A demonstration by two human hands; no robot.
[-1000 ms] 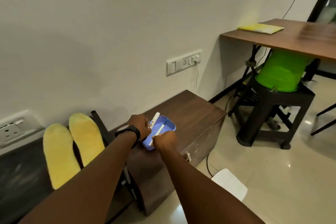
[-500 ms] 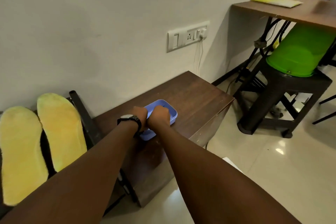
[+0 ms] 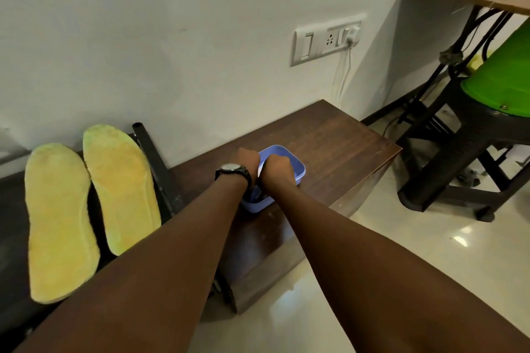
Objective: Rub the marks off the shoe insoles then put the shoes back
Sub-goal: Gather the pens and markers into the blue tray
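Both your left hand (image 3: 248, 159) and right hand (image 3: 277, 167) have sunk into the blue tray (image 3: 298, 165) mid-frame, curled, grasp impossible to tell, probably stowing tools, while the yellow insoles (image 3: 120, 186) lie lower left.

head cam | worn, wide-angle | faces forward-down toward wall (image 3: 149, 37) | near view, left hand (image 3: 248, 160) and right hand (image 3: 277, 168) centred over cabinet (image 3: 338, 140)

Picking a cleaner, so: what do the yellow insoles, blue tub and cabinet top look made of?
Yellow insoles: likely foam with a fuzzy fabric face, matte and nappy. Blue tub: moulded plastic, smooth with rounded corners and a slight sheen. Cabinet top: dark wood or wood-look laminate, grain and scuffs showing; which one is unclear.
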